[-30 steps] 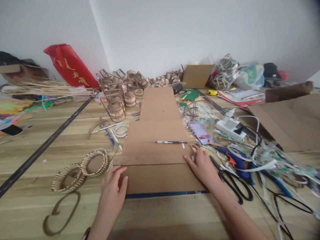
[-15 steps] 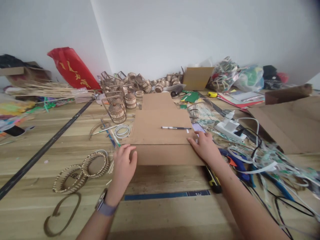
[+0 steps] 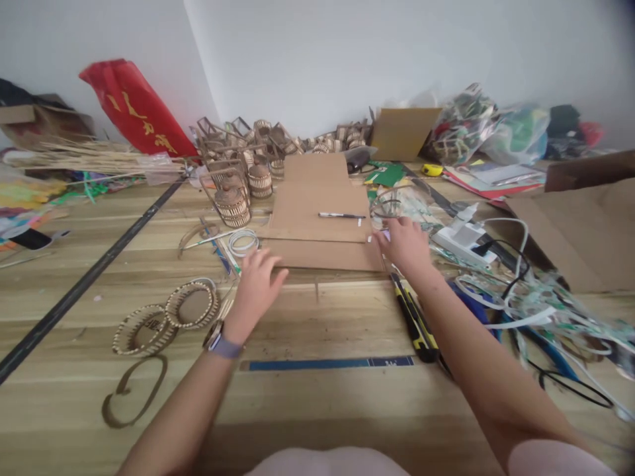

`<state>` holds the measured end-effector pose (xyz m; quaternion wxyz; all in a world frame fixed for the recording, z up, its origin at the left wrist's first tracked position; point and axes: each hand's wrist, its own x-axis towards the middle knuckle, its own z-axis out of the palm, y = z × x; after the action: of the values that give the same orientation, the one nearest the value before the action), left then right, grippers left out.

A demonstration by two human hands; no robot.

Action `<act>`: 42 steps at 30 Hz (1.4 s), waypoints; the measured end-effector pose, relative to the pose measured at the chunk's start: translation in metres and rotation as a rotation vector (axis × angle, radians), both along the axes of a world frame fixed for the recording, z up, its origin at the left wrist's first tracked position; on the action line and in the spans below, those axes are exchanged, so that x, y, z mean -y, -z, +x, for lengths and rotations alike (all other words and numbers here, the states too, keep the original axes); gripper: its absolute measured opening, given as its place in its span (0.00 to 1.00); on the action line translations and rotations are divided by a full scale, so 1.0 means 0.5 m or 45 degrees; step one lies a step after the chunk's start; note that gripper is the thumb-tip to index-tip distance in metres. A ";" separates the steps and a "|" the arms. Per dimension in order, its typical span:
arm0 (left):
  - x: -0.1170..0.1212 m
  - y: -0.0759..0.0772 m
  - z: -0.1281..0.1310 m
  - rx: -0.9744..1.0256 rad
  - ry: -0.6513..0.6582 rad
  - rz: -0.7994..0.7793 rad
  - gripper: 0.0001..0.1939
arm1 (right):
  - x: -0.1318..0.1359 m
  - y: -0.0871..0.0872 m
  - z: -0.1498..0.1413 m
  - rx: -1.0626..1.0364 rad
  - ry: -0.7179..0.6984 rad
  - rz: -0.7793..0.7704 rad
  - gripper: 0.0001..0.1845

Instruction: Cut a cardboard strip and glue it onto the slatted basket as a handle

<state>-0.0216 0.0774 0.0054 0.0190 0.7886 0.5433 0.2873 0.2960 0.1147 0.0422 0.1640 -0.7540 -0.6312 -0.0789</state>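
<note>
A long folded sheet of brown cardboard (image 3: 317, 218) lies on the wooden floor ahead of me. My left hand (image 3: 258, 287) rests flat at its near left corner, fingers stretched out and pressing on the edge. My right hand (image 3: 404, 241) lies flat on the near right corner, fingers spread. A black pen (image 3: 342, 215) sits on the cardboard. Beside my right forearm lies a yellow-and-black utility knife (image 3: 414, 320). A blue ruler (image 3: 327, 363) lies on the floor nearer to me.
Woven cardboard rings (image 3: 166, 317) and small lantern models (image 3: 233, 205) sit at left. A red bag (image 3: 133, 112) leans on the wall. White power strip (image 3: 464, 238), cables, scissors handles (image 3: 570, 387) and paper scraps crowd the right, with large cardboard sheets (image 3: 575, 231) beyond.
Both hands have pushed the cardboard sheet away from me, across the floor. The blue ruler and the utility knife, once under or beside it, now lie uncovered.
</note>
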 end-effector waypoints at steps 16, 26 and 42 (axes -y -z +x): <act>0.249 0.049 -0.044 -0.349 0.028 -0.538 0.14 | 0.368 0.033 -0.102 -0.193 -0.952 0.306 0.08; 0.238 0.044 0.012 0.127 -0.158 -0.684 0.17 | 0.308 0.092 -0.095 -0.290 -0.747 -0.244 0.17; 0.228 0.101 -0.002 -0.002 0.042 -0.726 0.21 | 0.357 0.124 0.209 0.178 0.367 -0.006 0.21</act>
<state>-0.0226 -0.0365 -0.0452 0.2443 0.7604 0.5892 0.1219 0.4003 -0.0636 -0.0196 0.1050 -0.8298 -0.5265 -0.1524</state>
